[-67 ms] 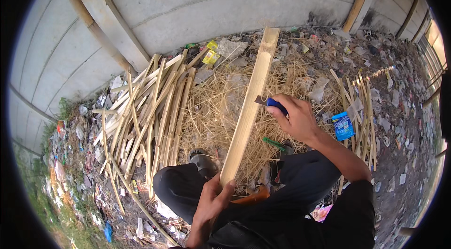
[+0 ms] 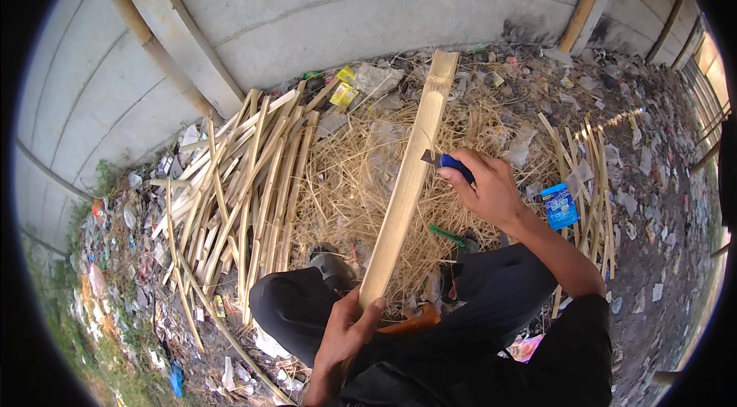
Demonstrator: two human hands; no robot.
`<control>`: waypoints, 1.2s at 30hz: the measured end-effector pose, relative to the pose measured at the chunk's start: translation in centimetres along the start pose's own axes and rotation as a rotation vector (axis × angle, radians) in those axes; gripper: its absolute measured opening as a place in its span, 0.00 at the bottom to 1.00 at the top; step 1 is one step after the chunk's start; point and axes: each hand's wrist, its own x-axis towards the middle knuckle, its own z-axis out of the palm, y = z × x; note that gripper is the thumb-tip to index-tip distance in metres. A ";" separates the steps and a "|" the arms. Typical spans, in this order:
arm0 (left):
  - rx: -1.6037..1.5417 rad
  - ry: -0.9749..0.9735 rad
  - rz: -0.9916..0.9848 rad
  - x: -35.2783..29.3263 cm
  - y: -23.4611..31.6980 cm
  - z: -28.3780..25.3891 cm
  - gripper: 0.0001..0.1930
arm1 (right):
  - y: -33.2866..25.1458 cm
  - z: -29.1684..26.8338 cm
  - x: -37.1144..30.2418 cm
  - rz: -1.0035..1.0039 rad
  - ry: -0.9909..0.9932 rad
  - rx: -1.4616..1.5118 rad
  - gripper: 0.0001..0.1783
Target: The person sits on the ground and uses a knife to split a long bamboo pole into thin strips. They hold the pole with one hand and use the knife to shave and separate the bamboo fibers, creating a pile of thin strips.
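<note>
A long split bamboo piece (image 2: 400, 198), its hollow side up, slants away from my lap over the shavings. My left hand (image 2: 346, 334) is closed round its near end, the thumb on the edge. In my right hand (image 2: 487, 186) is a knife (image 2: 456, 166) with a blue handle and a short, dark, broad blade. The blade lies at the bamboo's right edge, around the middle of its length. A thin pale sliver stands up by the blade.
Bamboo strips (image 2: 253, 169) lie piled on the left, with more strips (image 2: 591, 184) at the right. Straw-like shavings (image 2: 345, 184) cover the ground before my crossed legs. A blue packet (image 2: 560, 205) lies right of my hand. Beyond stands a grey panel wall (image 2: 368, 8); litter surrounds everything.
The knife and my right hand have shifted slightly away from me and to the right. The bamboo's far end has moved a little nearer. My left hand holds its place.
</note>
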 end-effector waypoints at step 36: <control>-0.138 -0.212 -0.107 -1.1 -4.2 -4.2 0.14 | 3.5 -0.7 1.7 0.138 -0.013 0.091 0.16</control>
